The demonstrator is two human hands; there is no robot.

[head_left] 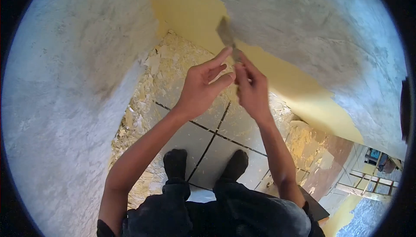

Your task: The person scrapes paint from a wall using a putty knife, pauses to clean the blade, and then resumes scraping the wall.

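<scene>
My right hand (252, 87) is closed around the handle of a scraper (224, 32), whose flat blade points up toward the wall and is a little blurred. Beside it, my left hand (203, 83) has its thumb and fingers apart, fingertips right by the scraper's handle. Behind the blade, a strip of yellow paint (190, 9) covers the lower part of the wall. Above that strip the wall (303, 24) is bare, grey and scraped.
Another grey scraped wall (65, 85) rises on the left and meets the first in a corner. Yellow paint flakes (173, 50) lie thick along the wall bases. My feet (175, 163) stand on a tiled floor (201, 144). A rack-like frame (370, 183) appears at far right.
</scene>
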